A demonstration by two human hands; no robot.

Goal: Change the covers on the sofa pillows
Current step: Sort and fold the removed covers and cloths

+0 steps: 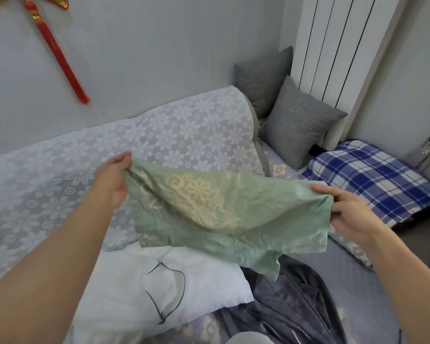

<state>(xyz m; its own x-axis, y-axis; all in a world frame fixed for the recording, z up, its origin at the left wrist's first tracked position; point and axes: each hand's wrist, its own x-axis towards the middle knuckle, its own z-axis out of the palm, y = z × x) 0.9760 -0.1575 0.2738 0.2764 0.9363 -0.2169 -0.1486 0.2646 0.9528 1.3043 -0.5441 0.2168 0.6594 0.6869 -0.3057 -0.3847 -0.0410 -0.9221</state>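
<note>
Green cover (216, 212) stretched across mid-frame, pinched by left hand (114, 180) and right hand (350, 214); bare white pillow (124, 289) directly below, seemingly nearer left.

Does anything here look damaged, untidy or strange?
Yes. The bare white pillow has a dark thread lying in loops on it, and grey cloth is crumpled beside it. The green cover is wrinkled.

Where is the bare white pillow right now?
The white pillow lies low and left of centre in the head view, on the sofa seat under the held green cover, with crumpled grey fabric at its right.
</note>
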